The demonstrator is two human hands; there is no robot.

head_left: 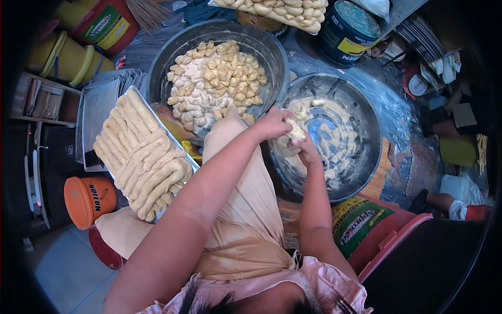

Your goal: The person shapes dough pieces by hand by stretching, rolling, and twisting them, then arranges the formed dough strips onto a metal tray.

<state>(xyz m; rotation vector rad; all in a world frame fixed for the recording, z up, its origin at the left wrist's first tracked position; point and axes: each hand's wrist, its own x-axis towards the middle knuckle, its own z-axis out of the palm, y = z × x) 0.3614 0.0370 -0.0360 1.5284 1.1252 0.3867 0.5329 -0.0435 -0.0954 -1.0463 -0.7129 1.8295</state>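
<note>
Over the left part of a dark round basin (372, 131), my left hand (273, 124) and my right hand (308, 150) meet around a small, pale piece of dough (295, 127). Both hands are closed, their fingers pressing on it from either side. Flour (340, 123) is smeared in the basin's bottom, and a little dough lump (317, 102) lies there near the far side. Up and to the left, a second dark basin (158, 73) holds a heap of dough pieces (230, 73), some yellowish and some dusted with pale flour.
On my left, a metal tray (178, 144) carries long dough strips (138, 152). Another tray of dough balls (285, 10) stands at the far edge. Around me are a dark blue bucket (348, 31), an orange tub (89, 201) and a red bucket (395, 222). Another person's leg (444, 203) shows at right.
</note>
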